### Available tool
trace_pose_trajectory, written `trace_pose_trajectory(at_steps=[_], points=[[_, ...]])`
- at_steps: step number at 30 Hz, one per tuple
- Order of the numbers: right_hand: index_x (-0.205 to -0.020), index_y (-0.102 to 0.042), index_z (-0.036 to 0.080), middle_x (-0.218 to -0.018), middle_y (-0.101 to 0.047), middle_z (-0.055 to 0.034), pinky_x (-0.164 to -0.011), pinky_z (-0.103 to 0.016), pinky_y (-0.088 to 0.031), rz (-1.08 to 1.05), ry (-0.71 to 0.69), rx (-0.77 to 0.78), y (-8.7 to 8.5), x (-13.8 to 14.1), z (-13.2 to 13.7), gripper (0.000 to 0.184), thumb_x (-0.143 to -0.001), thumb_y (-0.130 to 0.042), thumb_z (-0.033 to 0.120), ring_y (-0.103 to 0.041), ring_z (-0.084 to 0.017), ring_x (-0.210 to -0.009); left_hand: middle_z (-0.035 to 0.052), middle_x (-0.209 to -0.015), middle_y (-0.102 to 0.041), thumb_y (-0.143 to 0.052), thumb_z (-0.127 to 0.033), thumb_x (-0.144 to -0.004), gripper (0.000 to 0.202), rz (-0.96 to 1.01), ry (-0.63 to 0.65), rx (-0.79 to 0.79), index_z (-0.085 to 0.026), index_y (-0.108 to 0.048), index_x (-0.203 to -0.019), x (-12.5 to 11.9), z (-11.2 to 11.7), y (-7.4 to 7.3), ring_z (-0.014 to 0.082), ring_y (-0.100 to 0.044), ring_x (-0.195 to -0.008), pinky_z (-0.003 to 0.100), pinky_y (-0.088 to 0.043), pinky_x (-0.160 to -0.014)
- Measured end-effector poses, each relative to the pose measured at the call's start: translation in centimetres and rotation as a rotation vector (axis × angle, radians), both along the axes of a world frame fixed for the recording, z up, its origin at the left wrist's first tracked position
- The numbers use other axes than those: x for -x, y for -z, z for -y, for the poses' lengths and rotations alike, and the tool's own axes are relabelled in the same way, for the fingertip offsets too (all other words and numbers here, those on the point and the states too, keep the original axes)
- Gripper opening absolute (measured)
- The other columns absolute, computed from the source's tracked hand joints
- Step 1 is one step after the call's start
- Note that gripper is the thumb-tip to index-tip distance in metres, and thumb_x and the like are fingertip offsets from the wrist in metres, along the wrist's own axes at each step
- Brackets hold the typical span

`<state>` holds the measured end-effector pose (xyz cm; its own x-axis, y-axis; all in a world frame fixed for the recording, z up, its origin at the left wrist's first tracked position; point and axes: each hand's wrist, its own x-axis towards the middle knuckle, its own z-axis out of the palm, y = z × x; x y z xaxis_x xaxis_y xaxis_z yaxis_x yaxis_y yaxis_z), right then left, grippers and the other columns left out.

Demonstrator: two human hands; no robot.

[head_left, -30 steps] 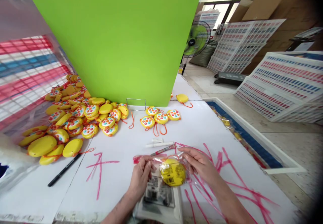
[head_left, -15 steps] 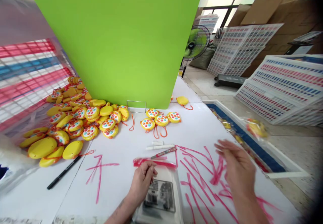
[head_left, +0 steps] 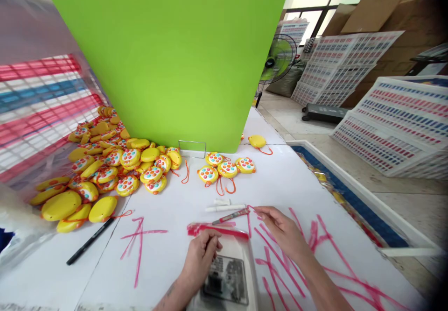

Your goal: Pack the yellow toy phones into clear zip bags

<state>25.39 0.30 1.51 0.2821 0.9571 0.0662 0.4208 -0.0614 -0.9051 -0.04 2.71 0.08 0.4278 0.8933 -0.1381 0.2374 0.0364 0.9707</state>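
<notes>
My left hand (head_left: 202, 257) is closed, thumb against curled fingers, over a stack of clear plastic bags (head_left: 250, 273) with a pink-red top edge. Whatever its fingers may pinch is hidden. My right hand (head_left: 282, 229) holds nothing; its fingers stretch left near the tip of a slim red-and-grey pen or cutter (head_left: 231, 216). A white pen (head_left: 226, 208) lies just behind that. Farther back sit several yellow animal-shaped toys (head_left: 227, 170) with coloured dots and orange cords. At left is a big heap of the same toys (head_left: 128, 186).
A tall green panel (head_left: 168, 63) stands behind the toys, with a wire holder (head_left: 192, 149) at its base. A black marker (head_left: 90, 241) lies at left. Pink strokes mark the white tabletop. Beyond the right edge is a blue-lined crate (head_left: 350, 194) with bagged toys; stacked crates (head_left: 395, 119) and a fan (head_left: 278, 61) stand behind.
My right hand has moved left from the table's right side toward the slim red-and-grey tool. A bagged yellow toy that was in the air above the crate is gone from there. My left hand stays put.
</notes>
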Motion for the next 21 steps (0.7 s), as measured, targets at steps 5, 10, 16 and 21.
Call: trace_pose_trajectory(at_steps=[5,10,16,21], points=[[-0.1,-0.067,0.024,-0.103,-0.069,-0.0066,-0.087,-0.036,-0.049,0.063,-0.072,-0.032,-0.5,0.6,-1.0,0.026,-0.084,-0.051,0.036,-0.062,-0.023,-0.097,0.0042,-0.075,-0.064,-0.043,-0.04,-0.089,0.029,-0.005,-0.008,0.001,-0.018,-0.06,-0.096,0.0,0.1,-0.1,0.0139,-0.052,-0.058,0.024,-0.041,-0.056],[-0.106,-0.063,0.025,-0.113,-0.063,-0.0067,-0.092,-0.037,-0.046,0.217,-0.096,-0.061,-0.5,-0.3,-2.9,0.028,-0.088,-0.044,0.033,-0.057,-0.023,-0.109,0.0048,-0.076,-0.065,-0.043,-0.038,-0.09,0.028,-0.039,0.003,-0.034,-0.018,-0.062,-0.096,0.1,0.1,-0.2,0.0147,-0.054,-0.06,0.025,-0.043,-0.059],[-0.118,-0.057,0.024,-0.121,-0.059,-0.0074,-0.095,-0.038,-0.045,0.405,-0.14,-0.107,-0.7,-0.9,-7.8,0.034,-0.092,-0.038,0.035,-0.054,-0.022,-0.114,0.0073,-0.08,-0.068,-0.043,-0.037,-0.091,0.028,-0.077,0.024,-0.073,-0.018,-0.063,-0.096,0.1,0.0,-0.2,0.0171,-0.059,-0.067,0.027,-0.045,-0.064],[-0.133,-0.048,0.021,-0.136,-0.049,-0.0098,-0.107,-0.039,-0.032,0.549,-0.242,-0.088,-1.9,0.0,-15.8,0.047,-0.091,-0.041,0.04,-0.042,-0.024,-0.128,0.008,-0.081,-0.068,-0.041,-0.034,-0.091,0.027,-0.112,0.051,-0.1,-0.018,-0.062,-0.095,0.1,0.0,-0.4,0.0179,-0.06,-0.071,0.028,-0.046,-0.067]])
